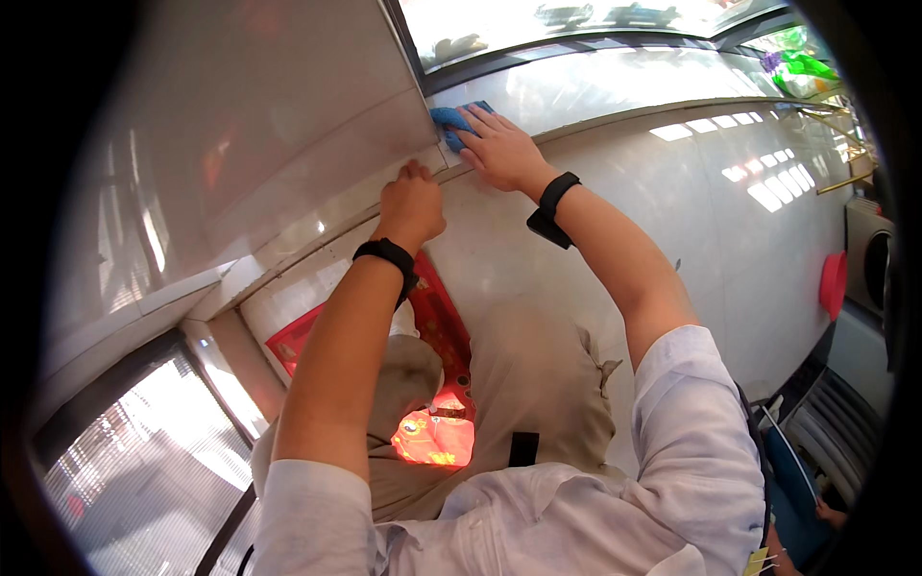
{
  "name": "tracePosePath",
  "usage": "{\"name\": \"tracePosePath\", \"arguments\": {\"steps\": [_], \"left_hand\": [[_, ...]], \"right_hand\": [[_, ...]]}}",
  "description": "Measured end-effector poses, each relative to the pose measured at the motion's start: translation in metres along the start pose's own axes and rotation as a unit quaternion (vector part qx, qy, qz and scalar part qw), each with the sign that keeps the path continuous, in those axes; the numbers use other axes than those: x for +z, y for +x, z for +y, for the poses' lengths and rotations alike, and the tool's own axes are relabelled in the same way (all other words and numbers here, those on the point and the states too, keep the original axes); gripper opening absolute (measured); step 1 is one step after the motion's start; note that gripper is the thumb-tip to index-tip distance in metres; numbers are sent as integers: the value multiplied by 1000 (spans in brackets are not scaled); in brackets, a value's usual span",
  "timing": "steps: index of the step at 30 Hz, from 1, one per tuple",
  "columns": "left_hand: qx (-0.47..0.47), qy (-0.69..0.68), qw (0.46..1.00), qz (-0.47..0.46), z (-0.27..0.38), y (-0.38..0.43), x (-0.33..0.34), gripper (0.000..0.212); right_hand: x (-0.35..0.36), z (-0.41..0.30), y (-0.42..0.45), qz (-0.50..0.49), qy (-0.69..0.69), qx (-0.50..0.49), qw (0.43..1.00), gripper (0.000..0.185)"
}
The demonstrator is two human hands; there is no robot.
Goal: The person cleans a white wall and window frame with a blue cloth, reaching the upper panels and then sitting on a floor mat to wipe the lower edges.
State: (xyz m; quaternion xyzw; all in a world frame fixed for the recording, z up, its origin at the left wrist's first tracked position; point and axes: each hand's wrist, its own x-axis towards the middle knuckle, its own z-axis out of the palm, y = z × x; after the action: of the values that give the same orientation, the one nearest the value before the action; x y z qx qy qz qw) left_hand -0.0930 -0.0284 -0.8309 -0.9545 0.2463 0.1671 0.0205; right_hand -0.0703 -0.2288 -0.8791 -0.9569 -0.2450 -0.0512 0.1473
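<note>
My right hand (pixel 503 153) lies flat, fingers spread, on a blue cloth (pixel 455 121). It presses the cloth onto the ledge (pixel 576 90) below the window, in the corner beside a pale, glossy wall panel (pixel 288 108). To the left of it, my left hand (pixel 414 203) is curled, knuckles towards the foot of the panel. No object shows in that hand, though its underside is hidden. Each wrist wears a black band.
Under my legs lies a red patterned mat (pixel 439 302) on the pale tiled floor (pixel 641 237). A glass door (pixel 158 461) stands at lower left. At right are a pink basin (pixel 833 286), a washing-machine-like appliance (pixel 869 248) and another person's hand (pixel 832 515). Green plastic (pixel 803 72) lies at upper right.
</note>
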Motion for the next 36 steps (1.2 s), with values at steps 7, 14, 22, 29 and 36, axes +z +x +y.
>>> {"name": "tracePosePath", "arguments": {"steps": [7, 14, 22, 29, 36], "left_hand": [[14, -62, 979, -191, 23, 29, -41, 47], [51, -46, 997, 29, 36, 23, 3, 62], [55, -29, 998, -18, 36, 27, -2, 75], [71, -106, 992, 11, 32, 7, -1, 64], [85, -172, 981, 10, 20, -15, -5, 47]], "right_hand": [[0, 26, 9, 27, -128, 200, 971, 43], [-16, 30, 4, -10, -37, 64, 997, 40], [0, 39, 21, 32, -83, 153, 984, 42], [0, 49, 19, 54, -31, 164, 985, 45], [12, -5, 37, 28, 1, 18, 999, 44]]}}
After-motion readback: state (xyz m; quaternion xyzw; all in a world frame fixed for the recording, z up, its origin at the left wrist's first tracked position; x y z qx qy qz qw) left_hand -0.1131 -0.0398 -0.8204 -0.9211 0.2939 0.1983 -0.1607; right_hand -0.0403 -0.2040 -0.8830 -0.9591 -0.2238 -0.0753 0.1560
